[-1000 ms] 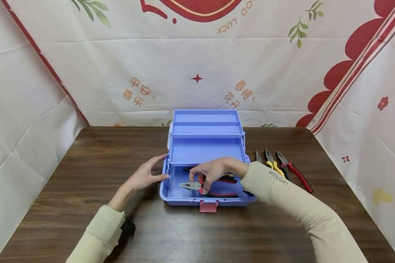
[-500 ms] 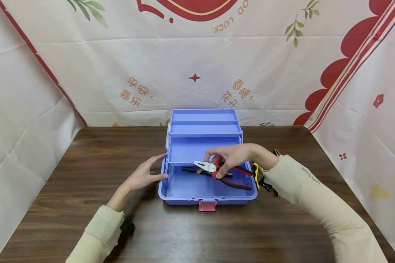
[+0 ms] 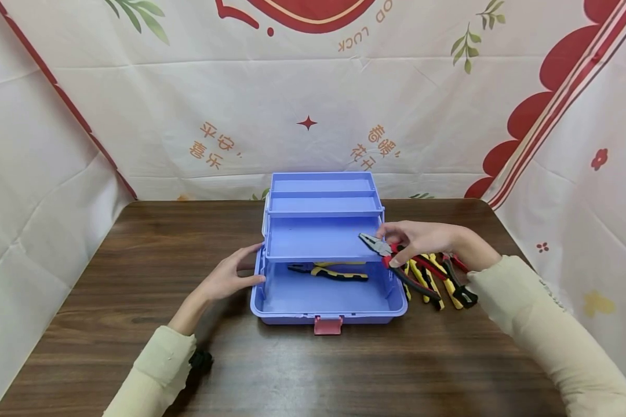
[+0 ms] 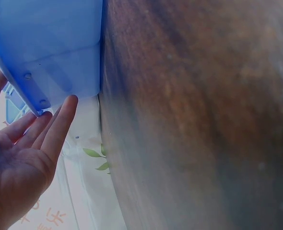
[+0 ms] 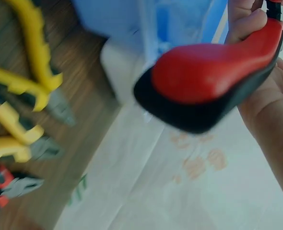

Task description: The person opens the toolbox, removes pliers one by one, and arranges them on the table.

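I monitor the right hand (image 3: 419,237) pinching red-and-black pliers (image 3: 382,248) over the right rim of the blue toolbox (image 3: 292,298). The left hand (image 3: 228,278), fingers extended, touches its left side; yellow-and-black pliers (image 3: 344,276) lie inside.

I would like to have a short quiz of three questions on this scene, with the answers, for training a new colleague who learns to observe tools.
1. Which two colours are on the handles of the held pliers in the right hand?

2. True or false: yellow-and-black pliers lie inside the toolbox.

3. Where is the left hand?
a) at the red latch
b) at the toolbox's side
c) over the top tray

Key: 1. Red and black. 2. True. 3. b.
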### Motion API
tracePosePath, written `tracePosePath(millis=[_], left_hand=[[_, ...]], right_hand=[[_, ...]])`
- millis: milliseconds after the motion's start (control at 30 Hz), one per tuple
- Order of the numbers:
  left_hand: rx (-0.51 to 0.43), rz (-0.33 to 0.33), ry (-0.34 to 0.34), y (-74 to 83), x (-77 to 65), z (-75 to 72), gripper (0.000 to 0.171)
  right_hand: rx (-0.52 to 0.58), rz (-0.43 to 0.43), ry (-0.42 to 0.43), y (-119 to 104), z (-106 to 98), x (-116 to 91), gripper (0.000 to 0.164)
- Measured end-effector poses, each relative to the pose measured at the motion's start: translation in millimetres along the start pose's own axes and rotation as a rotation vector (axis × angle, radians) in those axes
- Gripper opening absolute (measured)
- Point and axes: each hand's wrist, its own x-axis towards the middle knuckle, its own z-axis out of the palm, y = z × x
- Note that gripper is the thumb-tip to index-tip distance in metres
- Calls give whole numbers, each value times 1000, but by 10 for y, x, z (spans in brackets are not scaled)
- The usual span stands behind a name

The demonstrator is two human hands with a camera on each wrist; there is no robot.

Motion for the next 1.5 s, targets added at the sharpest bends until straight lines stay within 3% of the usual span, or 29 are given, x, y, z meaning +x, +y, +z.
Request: tracePosePath(millis=[233, 500, 600, 767, 1067, 1267, 1500], left_hand=[[14, -15, -3, 33, -6, 2, 69], [-27, -12, -26, 357, -87, -49, 67], [-22, -22, -27, 399, -98, -56, 67], [-19, -26, -25, 413, -101, -59, 67], [6, -26, -18, 414, -101, -60, 67], [7, -38, -21, 411, -102, -61, 66], [13, -37, -26, 420, -102, -63, 67]], right_hand=[[4, 4, 80, 333, -107, -236, 46], [34, 47, 186, 773, -190, -492, 46], [42, 57, 231, 924, -209, -571, 47], [68, 97, 322, 1115, -223, -678, 49], [241, 105, 441, 1363, -314, -871, 44], [234, 200, 522, 1484, -396, -962, 36], [215, 238, 523, 1626, -529, -1071, 42]])
